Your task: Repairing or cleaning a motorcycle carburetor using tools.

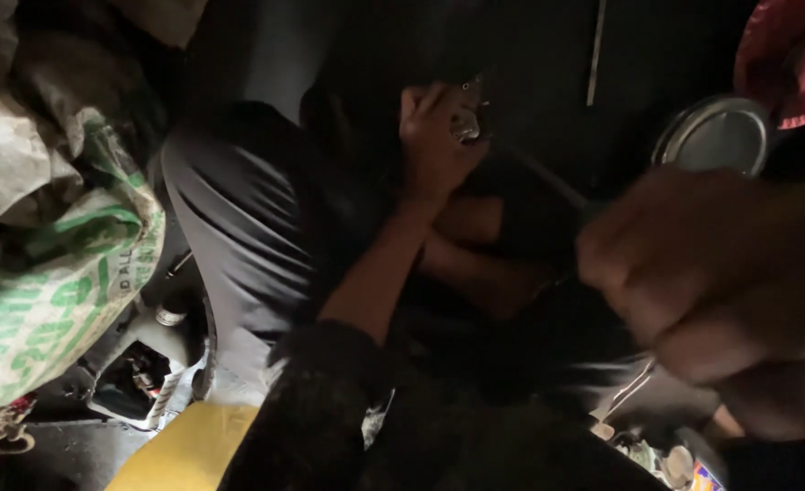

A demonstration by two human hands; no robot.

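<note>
My left hand (434, 150) reaches forward out of a dark sleeve into a dim space. Its fingers close around a small shiny metal part (466, 123). My right hand (721, 291) is near the camera at the right, blurred and clenched in a fist. A thin dark rod (548, 182) runs from that fist up and left toward the metal part. Where the rod ends is lost in the dark.
A round metal lid (716, 136) lies at the upper right beside a pinkish-red rim (784, 64). At the left bulges a woven sack with green print (66, 282). Grey cloth (239, 236) fills the middle left, a yellow sheet (189, 450) the bottom. Small clutter (657, 455) sits at the bottom right.
</note>
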